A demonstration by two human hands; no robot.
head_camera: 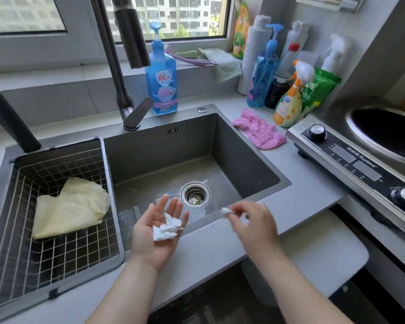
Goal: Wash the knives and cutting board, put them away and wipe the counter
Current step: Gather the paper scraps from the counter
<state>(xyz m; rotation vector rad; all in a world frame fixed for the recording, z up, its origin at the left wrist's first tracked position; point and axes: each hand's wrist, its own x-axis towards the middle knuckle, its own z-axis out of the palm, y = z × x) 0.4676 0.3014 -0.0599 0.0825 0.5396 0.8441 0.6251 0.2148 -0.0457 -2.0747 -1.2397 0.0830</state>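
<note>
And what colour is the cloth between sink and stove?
The cloth is pink; head view.

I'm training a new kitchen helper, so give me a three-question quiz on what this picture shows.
1. True or false: the yellow cloth lies in the wire basket.
2. What rests on the open left hand? A sponge; B crumpled tissue; C knife.
3. Fill in: the right hand pinches a small white ____.
Key: 1 true; 2 B; 3 tissue scrap.
</note>
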